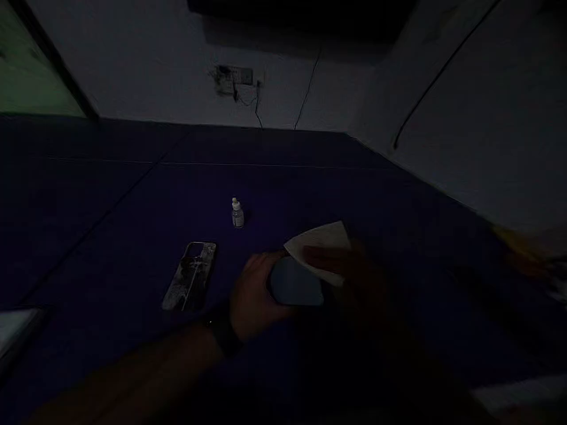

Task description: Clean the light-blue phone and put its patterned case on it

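My left hand, with a dark band at its wrist, is wrapped round a smartphone. The phone's bluish-grey face shows between my thumb and fingers. Against the phone's far right edge, my right hand presses a pale folded cloth; its fingers lie over the cloth and are dim in the dark. To the left of my hands lies a phone case with a dark marbled pattern and a camera cut-out. Farther off stands a small clear bottle with a white cap.
The surface is dark blue with thin seams. A light panel with a dark edge lies at the left edge. Wall sockets with cables are at the back. Something yellow and reddish lies by the right wall.
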{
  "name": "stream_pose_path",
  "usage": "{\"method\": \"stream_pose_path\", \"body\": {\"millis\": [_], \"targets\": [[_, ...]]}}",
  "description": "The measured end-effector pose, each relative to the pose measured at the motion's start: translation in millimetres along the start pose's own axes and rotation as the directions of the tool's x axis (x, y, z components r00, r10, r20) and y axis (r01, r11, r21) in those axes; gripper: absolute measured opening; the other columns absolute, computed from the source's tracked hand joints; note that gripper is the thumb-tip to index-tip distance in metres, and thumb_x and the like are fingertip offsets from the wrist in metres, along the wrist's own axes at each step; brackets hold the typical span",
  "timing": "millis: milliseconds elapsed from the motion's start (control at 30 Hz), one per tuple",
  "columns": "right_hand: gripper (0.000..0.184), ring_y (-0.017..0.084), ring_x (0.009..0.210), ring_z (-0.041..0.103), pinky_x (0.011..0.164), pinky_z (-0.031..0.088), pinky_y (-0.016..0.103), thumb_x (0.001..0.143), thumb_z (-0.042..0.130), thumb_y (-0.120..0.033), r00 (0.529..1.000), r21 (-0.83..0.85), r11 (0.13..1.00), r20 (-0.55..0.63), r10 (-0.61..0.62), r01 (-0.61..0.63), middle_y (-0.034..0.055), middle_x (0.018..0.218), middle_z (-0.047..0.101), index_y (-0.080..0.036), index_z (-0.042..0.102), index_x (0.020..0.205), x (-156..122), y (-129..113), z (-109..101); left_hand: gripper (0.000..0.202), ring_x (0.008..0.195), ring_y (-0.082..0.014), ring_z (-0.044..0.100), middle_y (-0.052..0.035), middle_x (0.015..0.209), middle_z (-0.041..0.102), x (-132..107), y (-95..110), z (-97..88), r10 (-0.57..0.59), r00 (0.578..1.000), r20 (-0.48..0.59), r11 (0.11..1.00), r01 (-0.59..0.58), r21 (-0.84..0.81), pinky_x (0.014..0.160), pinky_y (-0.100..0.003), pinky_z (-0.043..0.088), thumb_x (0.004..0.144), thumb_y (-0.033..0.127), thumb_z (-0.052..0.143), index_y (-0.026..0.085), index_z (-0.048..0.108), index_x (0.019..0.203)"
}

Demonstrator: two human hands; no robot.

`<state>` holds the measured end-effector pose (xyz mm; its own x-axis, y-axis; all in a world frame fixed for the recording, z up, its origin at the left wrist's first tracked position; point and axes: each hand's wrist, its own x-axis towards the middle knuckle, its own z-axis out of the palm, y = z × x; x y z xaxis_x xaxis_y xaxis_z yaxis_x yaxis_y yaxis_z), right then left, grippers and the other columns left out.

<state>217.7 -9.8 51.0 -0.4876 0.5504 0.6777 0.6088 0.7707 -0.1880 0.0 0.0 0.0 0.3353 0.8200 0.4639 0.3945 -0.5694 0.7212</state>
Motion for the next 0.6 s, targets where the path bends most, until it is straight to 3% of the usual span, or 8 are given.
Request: {"method": "stream_pose_path", "body": {"millis": [133, 300, 467, 600], "targets": [[0.040, 0.023, 0.114, 0.071, 0.103, 0.042, 0.043, 0.096, 0.043, -0.017, 0.998, -0.014, 0.999, 0.032, -0.047, 0.047, 0.0086, 0.128, 0.074, -0.021, 0.063, 0.131, 0, 11, 6, 0.073, 0.105, -0.0251, 0.060, -0.0040, 0.117, 0.070, 7, -4, -2.9, -0.021, 1.000, 0.011, 0.998, 0.020, 0.067, 0.090, -0.039, 0.045, 0.063, 0.029, 0.090, 0.022, 0.059, 0.128], [0.041, 0.021, 0.102, 0.075, 0.097, 0.046, 0.043, 0.089, 0.046, -0.017, 0.970, 0.116, 0.968, 0.074, -0.231, 0.222, 0.0035, 0.112, 0.080, -0.024, 0.066, 0.124, -2, 21, 10, 0.063, 0.099, -0.0246, 0.063, -0.0020, 0.115, 0.072, 12, -8, -6.6, -0.017, 0.999, 0.035, 0.994, 0.013, 0.106, 0.089, -0.040, 0.044, 0.068, 0.037, 0.088, 0.025, 0.062, 0.124], [0.043, 0.023, 0.115, 0.071, 0.105, 0.041, 0.047, 0.091, 0.045, -0.014, 0.991, -0.011, 1.000, 0.133, -0.025, 0.026, 0.0077, 0.128, 0.073, -0.023, 0.064, 0.129, -4, 24, 5, 0.066, 0.098, -0.0250, 0.063, -0.0022, 0.113, 0.072, 13, -6, -5.0, -0.046, 0.998, 0.030, 0.985, 0.041, 0.168, 0.086, -0.039, 0.044, 0.063, 0.028, 0.089, 0.024, 0.062, 0.123], [0.037, 0.020, 0.105, 0.073, 0.102, 0.044, 0.043, 0.087, 0.045, -0.014, 0.974, 0.151, 0.984, 0.189, -0.122, 0.093, 0.0022, 0.112, 0.080, -0.025, 0.071, 0.112, -6, 25, 4, 0.063, 0.098, -0.0244, 0.064, -0.0013, 0.113, 0.073, 15, -6, -4.8, -0.047, 0.998, 0.044, 0.985, 0.039, 0.170, 0.086, -0.039, 0.043, 0.064, 0.027, 0.090, 0.025, 0.063, 0.121]]}}
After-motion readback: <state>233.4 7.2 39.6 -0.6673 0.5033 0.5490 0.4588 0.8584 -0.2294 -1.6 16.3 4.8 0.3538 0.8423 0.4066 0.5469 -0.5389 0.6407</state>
